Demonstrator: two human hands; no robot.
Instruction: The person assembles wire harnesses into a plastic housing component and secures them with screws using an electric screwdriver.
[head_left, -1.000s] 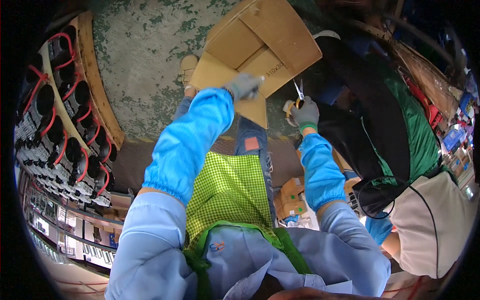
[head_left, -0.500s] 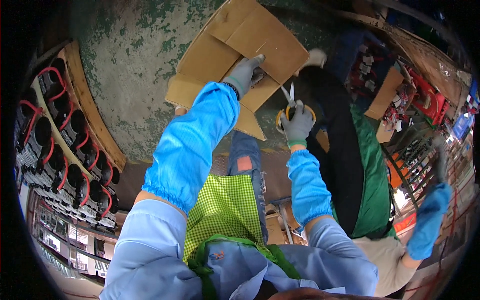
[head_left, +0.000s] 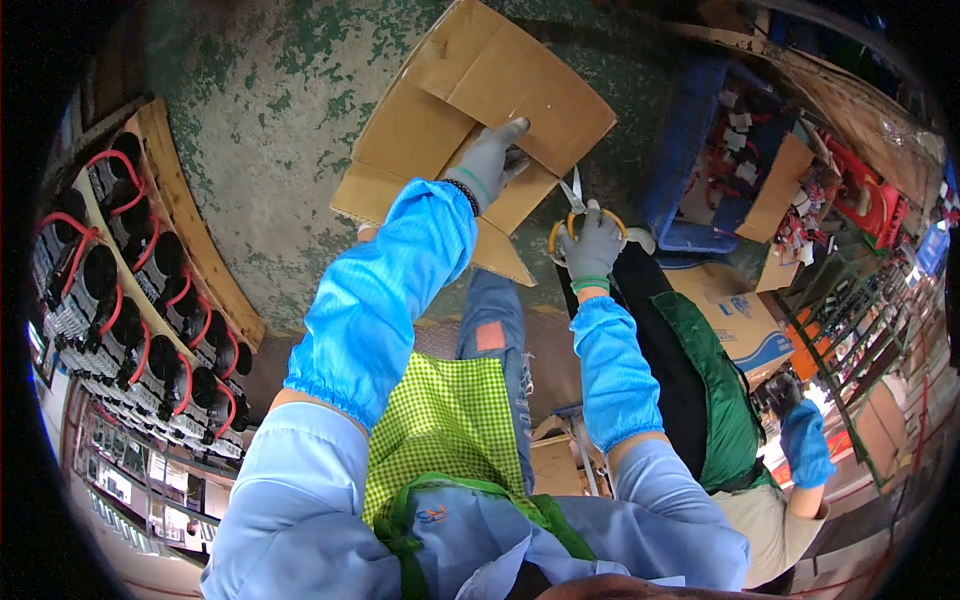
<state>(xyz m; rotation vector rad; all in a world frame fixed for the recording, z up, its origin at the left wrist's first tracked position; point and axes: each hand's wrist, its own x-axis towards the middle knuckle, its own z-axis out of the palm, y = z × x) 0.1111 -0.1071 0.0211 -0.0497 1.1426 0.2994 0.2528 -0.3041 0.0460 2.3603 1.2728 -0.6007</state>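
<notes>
Reaching forward in the head view, we set a grey-gloved left hand (head_left: pixel 485 165) on a brown cardboard box with overlapping flaps (head_left: pixel 530 80), out ahead of us above a worn green-and-grey floor (head_left: pixel 270 140); whether its fingers pinch a flap, we cannot tell. Our grey-gloved right hand (head_left: pixel 595 245) is closed around steel scissors with yellow loop handles (head_left: pixel 575 195), their blades at the box's near right corner. Good handling, we judge, means bracing the cardboard firmly, keeping our left fingers clear of the blade line and working the tips shallowly along the edge. Compared with half a second ago, the scissor blades look less spread, and a co-worker in black and green (head_left: pixel 715 420) has shifted, revealing a printed brown carton (head_left: pixel 725 300) beside a blue plastic bin (head_left: pixel 682 150).
</notes>
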